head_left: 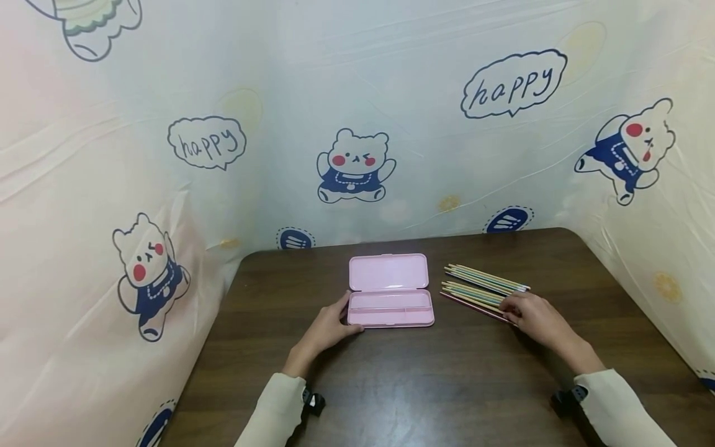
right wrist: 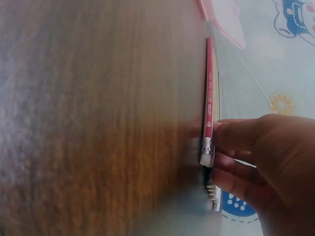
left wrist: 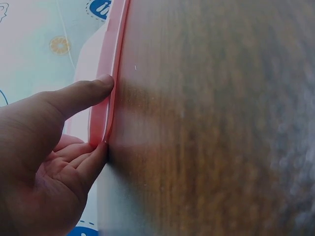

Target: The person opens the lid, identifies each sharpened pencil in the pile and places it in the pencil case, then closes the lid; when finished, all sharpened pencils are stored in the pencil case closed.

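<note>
An opened pink pencil case (head_left: 391, 318) lies on the brown table with its lid folded back; no pencils show in its compartments. My left hand (head_left: 328, 326) grips the case's left end, thumb against the front edge and the other fingers round the side. In the left wrist view, the thumb (left wrist: 104, 81) presses the pink rim. To the right of the case lie several pencils (head_left: 475, 293) in two loose groups, some yellowish and some blue-green. My right hand (head_left: 537, 318) is over their right ends and holds the red pencil (right wrist: 209, 93) near its white eraser; its fingertips are partly hidden.
The wooden table (head_left: 413, 385) has a rounded back edge close behind the case. A pale cloth (head_left: 279, 81) printed with bears hangs behind and at both sides. Dark wrist cameras (head_left: 314, 403) sit by the cuffs.
</note>
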`<control>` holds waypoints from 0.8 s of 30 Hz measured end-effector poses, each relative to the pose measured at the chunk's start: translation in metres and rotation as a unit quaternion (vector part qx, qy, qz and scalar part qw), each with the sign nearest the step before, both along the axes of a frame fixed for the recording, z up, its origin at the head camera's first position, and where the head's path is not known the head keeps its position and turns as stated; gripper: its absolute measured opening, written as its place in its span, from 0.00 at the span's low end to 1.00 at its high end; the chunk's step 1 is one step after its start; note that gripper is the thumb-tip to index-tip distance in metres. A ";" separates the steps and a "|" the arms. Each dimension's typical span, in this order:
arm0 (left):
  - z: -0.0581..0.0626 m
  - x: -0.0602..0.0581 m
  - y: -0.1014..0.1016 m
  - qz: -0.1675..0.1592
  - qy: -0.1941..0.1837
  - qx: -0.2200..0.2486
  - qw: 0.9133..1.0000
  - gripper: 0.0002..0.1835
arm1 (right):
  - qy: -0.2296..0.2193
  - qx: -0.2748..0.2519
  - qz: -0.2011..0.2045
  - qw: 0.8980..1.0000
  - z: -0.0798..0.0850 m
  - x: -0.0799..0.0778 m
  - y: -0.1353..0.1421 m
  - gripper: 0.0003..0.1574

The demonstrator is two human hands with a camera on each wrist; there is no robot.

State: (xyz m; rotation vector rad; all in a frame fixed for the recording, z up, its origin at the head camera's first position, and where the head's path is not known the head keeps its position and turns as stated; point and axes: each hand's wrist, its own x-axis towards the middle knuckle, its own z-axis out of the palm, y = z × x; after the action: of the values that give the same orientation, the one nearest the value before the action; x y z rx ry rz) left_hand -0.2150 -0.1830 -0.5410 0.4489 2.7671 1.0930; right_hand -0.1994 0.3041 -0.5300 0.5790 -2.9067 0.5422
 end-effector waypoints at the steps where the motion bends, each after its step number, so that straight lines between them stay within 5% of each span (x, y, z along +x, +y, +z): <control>1: 0.000 0.000 0.000 -0.001 0.000 0.001 1.000 0.53 | -0.003 0.001 -0.001 1.000 0.001 0.000 0.000 0.08; 24: -0.001 0.000 -0.002 0.001 -0.011 0.007 1.000 0.53 | 0.004 -0.013 -0.024 1.000 0.007 0.003 -0.003 0.05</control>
State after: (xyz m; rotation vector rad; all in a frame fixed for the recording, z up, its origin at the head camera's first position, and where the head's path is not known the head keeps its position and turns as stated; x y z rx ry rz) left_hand -0.2153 -0.1853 -0.5418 0.4341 2.7427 1.1125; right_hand -0.1968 0.3012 -0.5229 0.5048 -2.8939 0.5697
